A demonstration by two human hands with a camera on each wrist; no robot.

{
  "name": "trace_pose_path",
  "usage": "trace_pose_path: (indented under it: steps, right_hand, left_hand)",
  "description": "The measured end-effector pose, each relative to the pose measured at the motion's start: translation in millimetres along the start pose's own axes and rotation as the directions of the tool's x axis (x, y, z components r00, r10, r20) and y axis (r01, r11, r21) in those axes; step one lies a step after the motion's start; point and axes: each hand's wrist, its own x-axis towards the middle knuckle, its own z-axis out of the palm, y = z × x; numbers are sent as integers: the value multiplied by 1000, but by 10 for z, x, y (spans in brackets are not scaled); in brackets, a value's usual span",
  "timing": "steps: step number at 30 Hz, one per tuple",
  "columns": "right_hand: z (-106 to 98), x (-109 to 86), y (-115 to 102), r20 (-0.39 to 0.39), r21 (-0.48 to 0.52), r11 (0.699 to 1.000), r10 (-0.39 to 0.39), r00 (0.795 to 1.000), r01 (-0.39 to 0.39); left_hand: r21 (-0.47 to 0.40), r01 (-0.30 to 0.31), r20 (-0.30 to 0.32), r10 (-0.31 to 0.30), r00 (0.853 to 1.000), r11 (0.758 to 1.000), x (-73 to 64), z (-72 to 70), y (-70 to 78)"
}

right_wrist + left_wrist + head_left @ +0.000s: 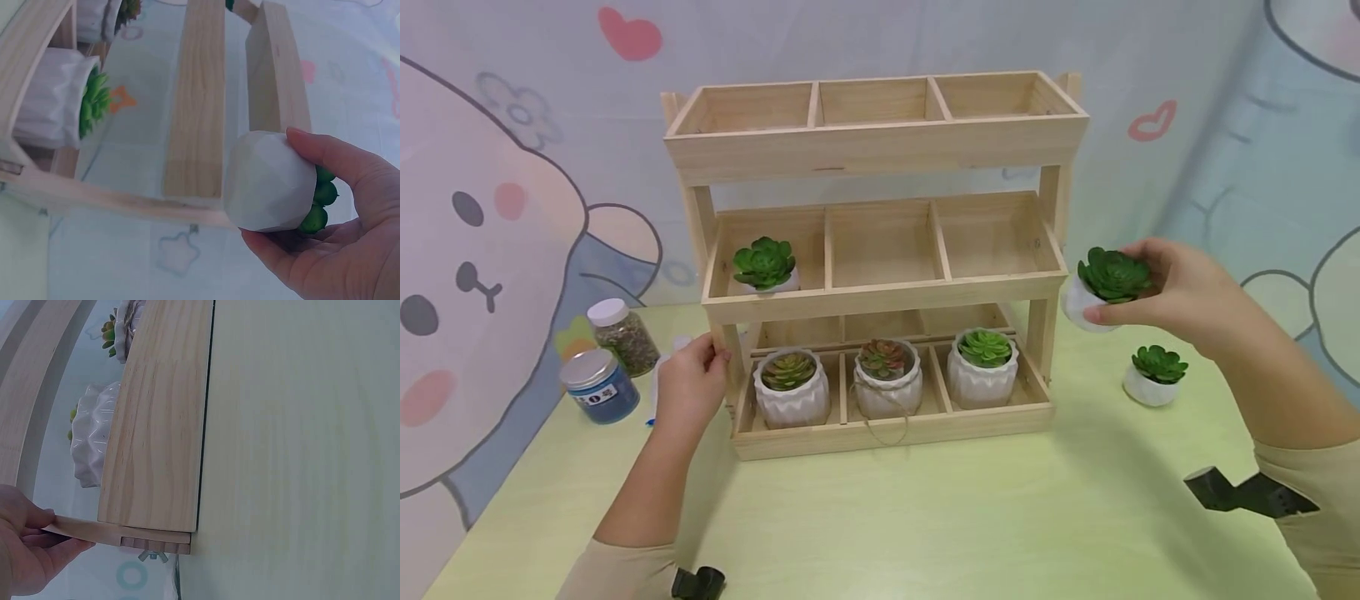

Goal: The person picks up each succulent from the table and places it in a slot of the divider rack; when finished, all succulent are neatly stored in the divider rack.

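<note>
A three-tier wooden shelf with divided boxes stands on the table. My left hand pinches its lower left side post, seen close up in the left wrist view as a thin wooden strip. Right of the middle tier, my right hand holds a potted succulent in a small white faceted pot, thumb and fingers around it. One green succulent sits in the middle tier's left compartment. The bottom tier has white ribbed pots with a brownish-green, a reddish and a bright green succulent.
Another small potted succulent stands on the table to the right. Left of the shelf are a blue jar with a silver lid and a white-capped jar of granules. A patterned curtain hangs behind.
</note>
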Motion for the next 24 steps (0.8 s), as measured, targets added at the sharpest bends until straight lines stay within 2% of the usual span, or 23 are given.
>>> trace_pose_path:
  steps: [9,18,24]
  right_hand:
    - [99,143,-439,-12,-5,997,-74,997,74]
    - [293,328,-779,17,111,985,-136,991,133]
    - [458,490,-961,40,150,974,-177,983,169]
  left_hand:
    - [-4,2,5,-2,1000,1000,-7,-11,-15]
    - [-15,-9,-4,9,1000,1000,30,1,-4]
    - [-7,-9,-2,9,1000,1000,5,-10,-18]
